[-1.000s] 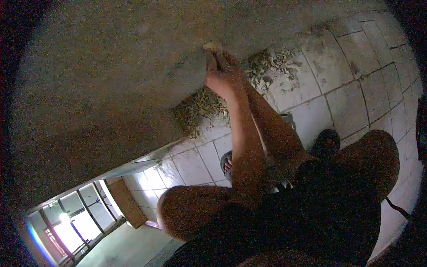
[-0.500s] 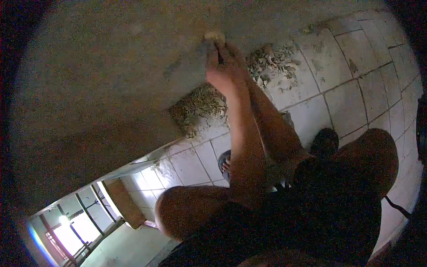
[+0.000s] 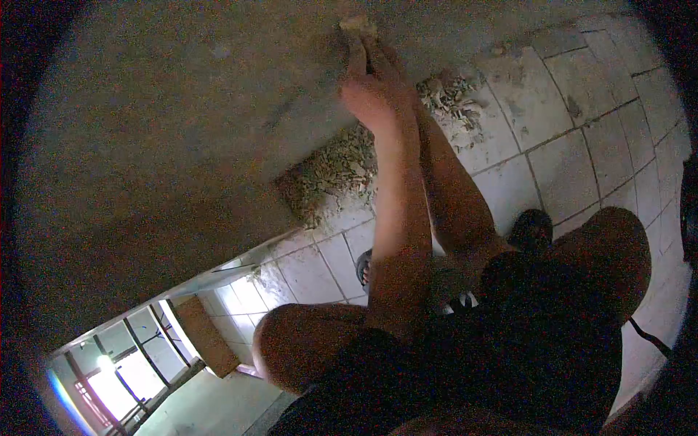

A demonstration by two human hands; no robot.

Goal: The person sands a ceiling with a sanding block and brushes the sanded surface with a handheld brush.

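Against the grey-brown wall [image 3: 182,145], both my arms reach up and forward together. My left hand [image 3: 369,93] is closed, with its fingers pointing along a small pale, blunt-ended tool [image 3: 358,27], perhaps a scraper; dim light hides its exact kind. Close behind it and partly covered, my right hand [image 3: 394,71] is also closed around the same tool. The tool's pale end touches the wall or lies very near it. Its handle is hidden by the fingers.
Flakes and chips of debris [image 3: 331,174] lie along the wall's foot, with another heap [image 3: 451,98] farther right. White floor tiles [image 3: 563,163] spread below. My bent knees and sandalled feet [image 3: 531,231] are close by. A bright window [image 3: 127,381] shows at lower left.
Both hands have moved up along the wall together with the pale tool, away from my body. My legs stay nearly in place.
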